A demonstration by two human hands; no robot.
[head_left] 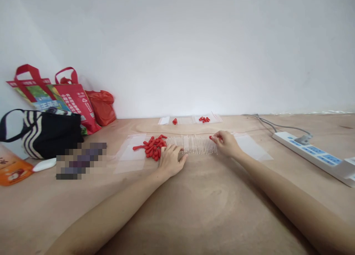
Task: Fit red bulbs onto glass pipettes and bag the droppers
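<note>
A pile of small red pieces (pixel 153 147) lies on the wooden table, partly on a clear sheet at the left. My left hand (pixel 171 159) rests at the pile's right edge, fingers bent; what is under its fingertips is hidden. To its right runs a row of thin, pale, upright-lying strands (pixel 198 145) with small tips. At the right end of that row, my right hand (pixel 226 143) pinches a small red piece (pixel 211 137) between thumb and finger.
Behind stands another clear strip with red pieces (pixel 204 119). A white power strip (pixel 313 153) with a grey cable is on the right. Left are red bags (pixel 74 103), a black striped bag (pixel 55 133), an orange packet (pixel 13 170) and a pixelated object (pixel 81 162). A white sheet (pixel 253 147) lies right.
</note>
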